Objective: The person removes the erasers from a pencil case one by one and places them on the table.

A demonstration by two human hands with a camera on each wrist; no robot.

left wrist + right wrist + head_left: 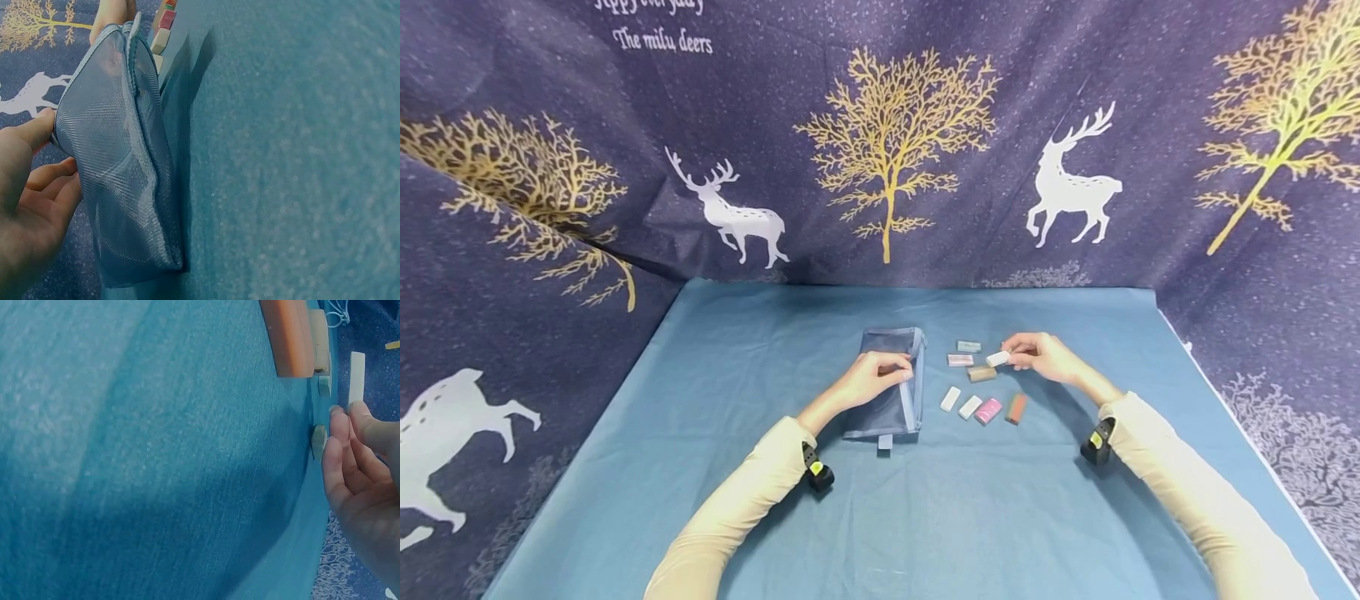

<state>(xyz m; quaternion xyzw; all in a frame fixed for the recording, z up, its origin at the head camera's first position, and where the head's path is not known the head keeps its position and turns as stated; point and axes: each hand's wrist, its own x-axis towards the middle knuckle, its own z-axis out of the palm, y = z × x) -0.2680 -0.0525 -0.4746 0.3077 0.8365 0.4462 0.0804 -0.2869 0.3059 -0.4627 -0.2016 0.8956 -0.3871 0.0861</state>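
My left hand [867, 380] pinches the edge of a blue mesh zip pouch [880, 421], thumb on one side and fingers on the other. In the left wrist view the pouch [119, 169] stands slightly bulged, its zip along the side facing the cloth. Between thumb and fingertips, my right hand [1047, 357] holds a white eraser [997, 358] above the table, also visible as a thin white block [356, 378] in the right wrist view. Just left of that hand lie a tan eraser [981, 374], a pale pink-and-white one [960, 360] and a grey-green one [968, 346].
Nearer the front, a row holds two white erasers [950, 398], a pink one [988, 410] and an orange-brown one [1017, 408]. A blue cloth [970, 517] covers the table. Behind it hangs a dark curtain [820, 217] printed with deer and trees.
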